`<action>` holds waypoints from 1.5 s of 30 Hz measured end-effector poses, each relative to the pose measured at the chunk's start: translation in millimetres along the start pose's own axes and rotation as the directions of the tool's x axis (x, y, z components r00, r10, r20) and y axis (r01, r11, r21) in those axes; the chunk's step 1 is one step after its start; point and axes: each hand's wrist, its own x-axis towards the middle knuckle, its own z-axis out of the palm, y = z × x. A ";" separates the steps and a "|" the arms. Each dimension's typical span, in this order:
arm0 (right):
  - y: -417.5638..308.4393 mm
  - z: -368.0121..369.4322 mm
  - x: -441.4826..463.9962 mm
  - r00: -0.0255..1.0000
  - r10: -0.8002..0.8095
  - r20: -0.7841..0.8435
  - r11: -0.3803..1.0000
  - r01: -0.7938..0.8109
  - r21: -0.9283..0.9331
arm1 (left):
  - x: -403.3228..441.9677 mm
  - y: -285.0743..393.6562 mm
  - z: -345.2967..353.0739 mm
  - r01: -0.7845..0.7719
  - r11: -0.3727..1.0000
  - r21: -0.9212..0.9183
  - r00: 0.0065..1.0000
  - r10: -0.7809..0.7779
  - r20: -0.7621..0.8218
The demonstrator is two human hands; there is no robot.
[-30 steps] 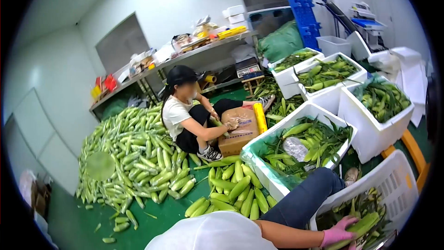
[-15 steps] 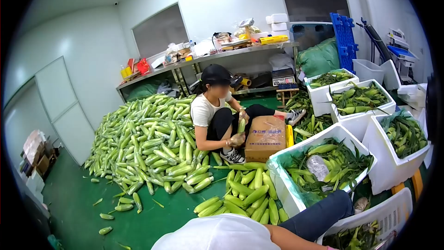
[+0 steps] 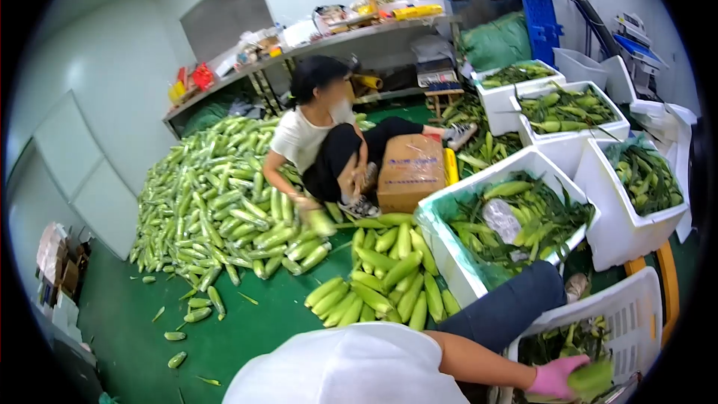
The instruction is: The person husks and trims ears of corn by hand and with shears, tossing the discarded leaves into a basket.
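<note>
My left hand (image 3: pixel 557 376), in a pink glove, grips a green ear of corn (image 3: pixel 591 379) at the lower right. It is over a white slotted crate (image 3: pixel 636 314) holding corn and loose husks. My arm reaches across from my white shirt, with my jeans-clad leg (image 3: pixel 508 307) beyond it. My right hand does not show. To the left of that leg lies a small heap of green corn ears (image 3: pixel 389 277) on the floor.
A co-worker (image 3: pixel 310 123) sits by a cardboard box (image 3: pixel 411 172), one hand on a blurred ear of corn (image 3: pixel 320 222). Behind is a large pile of wrapped corn (image 3: pixel 217 202). White foam boxes (image 3: pixel 583 217) of corn and husks stand right, a cluttered metal table (image 3: pixel 299 49) at the back.
My left hand has come into view with an ear of corn over the crate. The co-worker's hand has moved an ear down and left toward the wrapped pile. The view has shifted slightly.
</note>
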 end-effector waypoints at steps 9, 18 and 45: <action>10.3 20.4 4.6 0.964 -0.202 0.173 0.918 0.125 0.376 | 1.5 -4.8 -139.3 0.094 -0.053 -0.994 0.993 -0.067 0.098; -9.1 60.5 -30.3 0.870 -0.030 0.493 0.644 -0.361 0.675 | -263.7 -109.1 -402.6 -0.049 0.612 -0.789 0.430 -0.700 -0.570; 11.4 67.0 -1.3 0.924 0.021 0.383 0.430 -0.354 0.831 | 210.9 -241.2 -430.6 0.640 0.727 -0.251 0.745 -0.667 -0.032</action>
